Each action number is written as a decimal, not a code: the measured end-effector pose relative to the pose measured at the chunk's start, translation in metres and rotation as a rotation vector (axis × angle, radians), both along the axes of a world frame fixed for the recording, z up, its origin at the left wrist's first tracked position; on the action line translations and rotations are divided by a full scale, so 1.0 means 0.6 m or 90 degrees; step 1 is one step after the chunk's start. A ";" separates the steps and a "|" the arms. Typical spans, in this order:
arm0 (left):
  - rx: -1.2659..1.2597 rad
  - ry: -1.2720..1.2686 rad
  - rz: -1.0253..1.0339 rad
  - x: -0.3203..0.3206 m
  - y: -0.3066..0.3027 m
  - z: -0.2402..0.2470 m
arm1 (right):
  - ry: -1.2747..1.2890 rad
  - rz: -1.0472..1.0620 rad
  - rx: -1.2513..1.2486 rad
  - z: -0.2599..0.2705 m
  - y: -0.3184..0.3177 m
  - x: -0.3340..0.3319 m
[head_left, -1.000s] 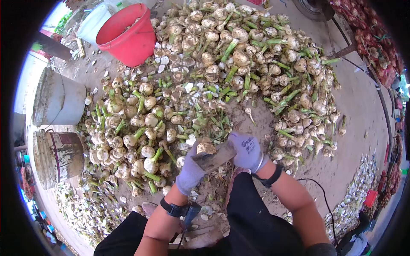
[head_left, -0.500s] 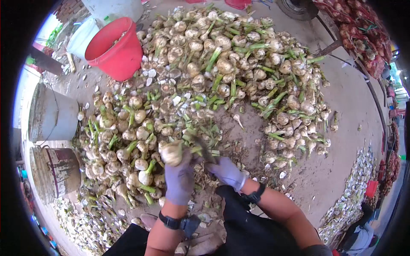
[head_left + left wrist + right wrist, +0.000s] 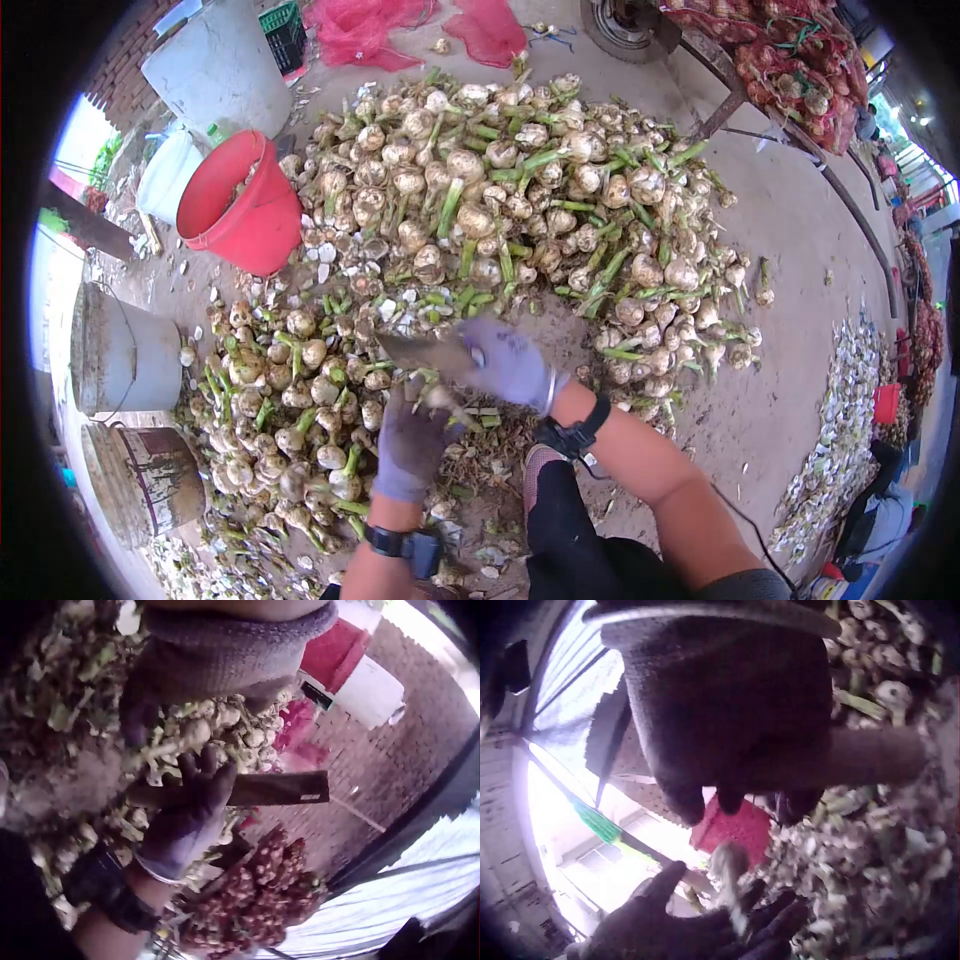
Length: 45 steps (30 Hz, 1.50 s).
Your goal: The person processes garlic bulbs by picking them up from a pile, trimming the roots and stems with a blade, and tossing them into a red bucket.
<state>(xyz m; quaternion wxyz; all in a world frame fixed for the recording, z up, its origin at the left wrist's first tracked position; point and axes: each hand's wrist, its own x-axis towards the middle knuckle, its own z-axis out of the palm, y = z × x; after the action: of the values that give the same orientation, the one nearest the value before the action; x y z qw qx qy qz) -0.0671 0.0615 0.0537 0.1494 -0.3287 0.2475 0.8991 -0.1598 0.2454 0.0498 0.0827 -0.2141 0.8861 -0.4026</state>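
In the head view my gloved right hand [image 3: 505, 365] grips a long knife [image 3: 425, 352], its straight blade pointing left over the left hand. The left wrist view shows the flat, squared-off blade [image 3: 289, 787] beyond the right-hand fingers. Below it my gloved left hand [image 3: 408, 445] holds a garlic bulb by its stem; in the right wrist view the garlic bulb [image 3: 730, 861] shows, blurred, between thumb and fingers. A heap of garlic with trimmed necks [image 3: 280, 385] lies at the left hand's left. Ahead is a larger pile of garlic with long green stems [image 3: 490, 190].
A red bucket [image 3: 265, 220] stands at the upper left, with dirty white buckets [image 3: 130, 350] along the left side. Red net sacks [image 3: 800, 75] of bulbs are stacked at the upper right. Cut stems and peelings [image 3: 395, 310] litter the ground between the heaps.
The head view has swung upward and right. My hands came together, then the left hand swung left with a bulb; now it holds garlic below the blade, which my right hand has raised leftward.
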 end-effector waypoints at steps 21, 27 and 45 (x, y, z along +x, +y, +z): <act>0.005 0.174 -0.062 -0.233 -0.160 0.009 | 0.197 -0.252 -0.005 0.017 -0.005 -0.116; 0.100 0.439 -0.083 -0.370 -0.302 0.135 | 0.004 -0.293 0.314 0.018 -0.016 -0.229; -1.147 0.514 -0.741 -0.023 0.024 -0.120 | -0.172 -0.302 0.176 -0.172 0.062 0.046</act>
<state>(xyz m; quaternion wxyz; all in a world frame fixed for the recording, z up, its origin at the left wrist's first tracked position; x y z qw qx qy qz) -0.0809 0.0758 -0.0183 0.1627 0.1608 0.9461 0.2295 -0.1323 0.2824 -0.0536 0.1322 0.0676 0.9387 -0.3112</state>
